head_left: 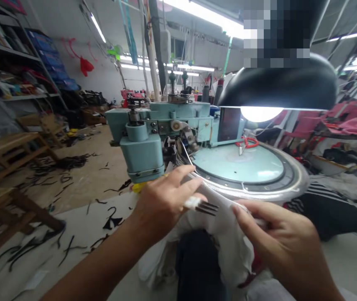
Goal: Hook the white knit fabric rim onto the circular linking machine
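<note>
**White cloth point(225, 246) gripped at the ring of a teal linking machine point(144, 142)**

Just past the hands, the machine's toothed metal ring point(238, 190) curves around its teal dial point(238, 165). Red-handled snips point(247, 143) lie at the dial's far edge, under a black lamp point(279, 90). Farther left, black offcuts point(112, 221) litter the floor near wooden benches point(6, 152); pink garments point(348, 125) are heaped off to the right.

The left hand point(166, 205) is curled, its fingers point(178, 179) over the cloth beside the ring. The right hand point(279, 238) pinches the cloth between thumb and fingers. Neither hand is open.

Between them, a small dark-tined metal piece point(206, 207) sits against the cloth, but I can't make out what it is. The cloth's lower folds hang around a dark-clad lap point(197, 267).
</note>
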Tool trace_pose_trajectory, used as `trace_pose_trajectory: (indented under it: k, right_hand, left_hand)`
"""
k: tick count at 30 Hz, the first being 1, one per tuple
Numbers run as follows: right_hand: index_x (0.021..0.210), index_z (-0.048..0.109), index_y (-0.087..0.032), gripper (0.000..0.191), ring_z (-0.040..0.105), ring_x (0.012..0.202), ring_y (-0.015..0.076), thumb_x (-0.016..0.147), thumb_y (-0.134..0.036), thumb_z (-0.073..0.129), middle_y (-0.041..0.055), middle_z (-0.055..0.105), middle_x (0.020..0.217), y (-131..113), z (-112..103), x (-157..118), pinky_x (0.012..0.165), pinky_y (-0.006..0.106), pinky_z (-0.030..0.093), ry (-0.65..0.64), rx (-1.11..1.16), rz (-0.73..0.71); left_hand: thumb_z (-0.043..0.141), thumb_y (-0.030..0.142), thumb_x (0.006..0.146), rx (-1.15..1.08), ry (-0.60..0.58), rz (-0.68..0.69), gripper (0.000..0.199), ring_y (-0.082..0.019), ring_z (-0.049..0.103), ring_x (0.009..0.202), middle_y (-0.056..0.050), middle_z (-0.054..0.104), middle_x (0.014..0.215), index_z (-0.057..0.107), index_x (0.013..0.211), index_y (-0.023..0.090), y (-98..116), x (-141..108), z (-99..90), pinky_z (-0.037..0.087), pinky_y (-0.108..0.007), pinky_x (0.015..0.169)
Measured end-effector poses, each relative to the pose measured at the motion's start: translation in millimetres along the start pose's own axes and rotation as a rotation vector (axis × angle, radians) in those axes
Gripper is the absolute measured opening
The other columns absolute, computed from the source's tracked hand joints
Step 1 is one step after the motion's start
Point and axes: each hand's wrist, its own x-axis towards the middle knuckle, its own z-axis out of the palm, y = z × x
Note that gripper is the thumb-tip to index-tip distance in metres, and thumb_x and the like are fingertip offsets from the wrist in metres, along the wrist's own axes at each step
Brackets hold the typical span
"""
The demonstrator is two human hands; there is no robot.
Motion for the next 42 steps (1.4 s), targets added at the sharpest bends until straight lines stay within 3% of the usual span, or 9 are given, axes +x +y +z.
trace_pose_trajectory:
  k: [3, 6, 9, 13, 27, 33, 36, 38, 42]
  right_hand:
    - [0.085, 0.079, -0.026, 0.013, 0.069, 0.057, 0.0134, 0.085, -0.035, 0.070, -0.0015, 0.077, 0.075, 2, 2, 0, 0.054, 0.017, 0.053, 0.051, -0.007, 0.027]
    - [0.082, 0.079, -0.024, 0.013, 0.065, 0.051, 0.0122, 0.083, -0.034, 0.071, -0.0015, 0.075, 0.069, 0, 5, 0, 0.052, 0.018, 0.053, 0.087, 0.001, 0.078]
    - [0.079, 0.078, -0.022, 0.014, 0.063, 0.048, 0.0118, 0.082, -0.034, 0.072, -0.0012, 0.072, 0.064, -3, 8, 0, 0.049, 0.018, 0.051, 0.127, 0.003, 0.131]
    - [0.077, 0.078, -0.022, 0.015, 0.060, 0.043, 0.0113, 0.082, -0.035, 0.072, -0.0020, 0.069, 0.057, -4, 11, -1, 0.041, 0.018, 0.046, 0.140, 0.022, 0.139]
    - [0.075, 0.075, -0.021, 0.017, 0.060, 0.044, 0.0110, 0.083, -0.034, 0.071, -0.0022, 0.067, 0.057, -4, 17, -2, 0.043, 0.017, 0.047, 0.201, 0.008, 0.154]
    - [0.073, 0.074, -0.023, 0.016, 0.061, 0.046, 0.0105, 0.083, -0.035, 0.071, -0.0033, 0.067, 0.057, -2, 20, -4, 0.047, 0.016, 0.049, 0.222, -0.004, 0.137]
    - [0.075, 0.075, -0.022, 0.016, 0.061, 0.045, 0.0106, 0.083, -0.035, 0.071, -0.0028, 0.068, 0.058, -2, 20, -3, 0.046, 0.016, 0.049, 0.230, -0.003, 0.145]
    - [0.075, 0.075, -0.021, 0.014, 0.060, 0.045, 0.0105, 0.082, -0.033, 0.072, -0.0031, 0.067, 0.057, -2, 21, -2, 0.046, 0.017, 0.049, 0.217, 0.007, 0.139]
    - [0.075, 0.074, -0.021, 0.011, 0.058, 0.047, 0.0091, 0.081, -0.030, 0.073, -0.0042, 0.068, 0.059, -3, 20, -3, 0.047, 0.016, 0.047, 0.248, 0.012, 0.142]
  left_hand:
    - [0.057, 0.068, 0.084, -0.592, -0.049, -0.412, 0.050, -0.013, 0.059, 0.059, -0.005, 0.065, 0.081, 0.058, 0.093, 0.019, 10, -17, 11.2, 0.050, -0.023, 0.053]
    - [0.048, 0.075, 0.085, -1.169, -0.227, -0.746, 0.058, -0.008, 0.043, 0.044, 0.002, 0.051, 0.057, 0.051, 0.073, 0.018, 16, -27, 47.0, 0.034, -0.020, 0.041]
    - [0.056, 0.082, 0.073, -1.382, -0.200, -0.900, 0.068, -0.007, 0.044, 0.042, 0.000, 0.051, 0.050, 0.052, 0.059, 0.015, 18, -26, 79.4, 0.033, -0.019, 0.042]
    - [0.065, 0.081, 0.066, -1.453, -0.190, -0.956, 0.068, -0.008, 0.046, 0.041, -0.002, 0.055, 0.049, 0.058, 0.059, 0.013, 17, -23, 85.7, 0.034, -0.019, 0.041]
    - [0.066, 0.078, 0.069, -1.462, -0.377, -0.840, 0.067, -0.008, 0.049, 0.041, -0.002, 0.058, 0.050, 0.068, 0.067, 0.011, 9, -20, 73.3, 0.033, -0.018, 0.041]
    - [0.070, 0.077, 0.064, -1.556, -0.248, -0.897, 0.065, -0.007, 0.046, 0.040, -0.001, 0.057, 0.051, 0.059, 0.063, 0.013, -18, -26, 82.2, 0.033, -0.017, 0.039]
    - [0.068, 0.074, 0.070, -1.431, -0.240, -0.914, 0.061, -0.008, 0.047, 0.039, -0.001, 0.059, 0.052, 0.059, 0.066, 0.013, -11, -29, 76.5, 0.034, -0.018, 0.038]
    - [0.069, 0.062, 0.079, -1.144, -0.135, -0.801, 0.049, -0.009, 0.051, 0.042, 0.000, 0.061, 0.054, 0.064, 0.071, 0.014, 3, -29, 62.7, 0.038, -0.018, 0.040]
    - [0.076, 0.020, 0.082, -0.361, 0.254, -0.187, 0.016, -0.016, 0.070, 0.080, -0.007, 0.075, 0.092, 0.072, 0.097, 0.015, 26, -15, 34.9, 0.054, -0.023, 0.069]
